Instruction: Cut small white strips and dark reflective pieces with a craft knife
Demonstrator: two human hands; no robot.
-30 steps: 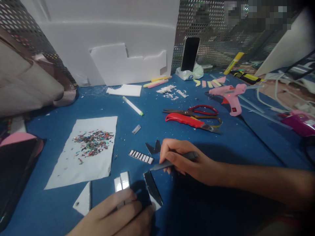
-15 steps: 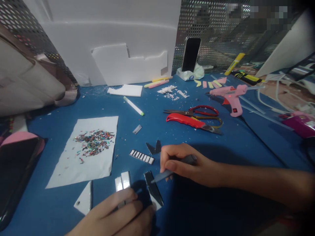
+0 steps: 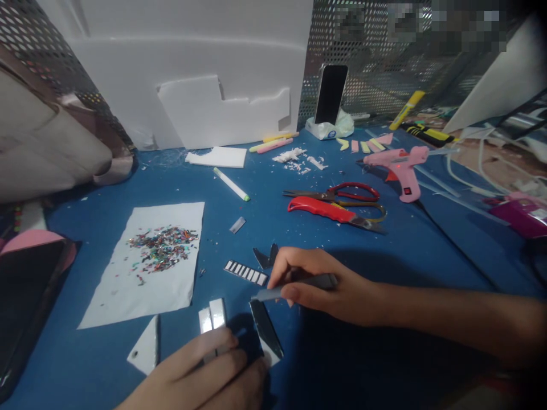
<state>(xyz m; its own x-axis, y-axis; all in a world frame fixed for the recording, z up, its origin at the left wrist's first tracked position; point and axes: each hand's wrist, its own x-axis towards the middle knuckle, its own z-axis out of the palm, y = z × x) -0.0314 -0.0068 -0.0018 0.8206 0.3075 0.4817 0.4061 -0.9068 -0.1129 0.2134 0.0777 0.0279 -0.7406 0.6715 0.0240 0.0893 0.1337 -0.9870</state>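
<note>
Lying at the left edge, a phone (image 3: 36, 285) comes first, then the paper (image 3: 115, 307) with its heap of bright bits (image 3: 166, 247). Near it is a white wedge (image 3: 146, 346) with a dark spot. The left hand (image 3: 205, 364) lies with its fingers bent and loosely side by side over the near ends of two white bars (image 3: 217, 313); its thumb is out of sight, so I cannot tell whether it pinches anything. Just right of the bars lies the strip (image 3: 265, 324), mostly black with a white near end, a fingertip beside or on that end. The right hand (image 3: 325, 299) pinches the pen (image 3: 270, 294) between thumb and fingers. Half a second ago the tip was partway down the black; now it is at the strip's far end, though whether it touches is unclear. The strip and left hand have barely shifted, so the work seems to have gone from the face to the far edge, the near end left white. Further right are scissors (image 3: 354, 192) and a glue gun (image 3: 399, 165).
</note>
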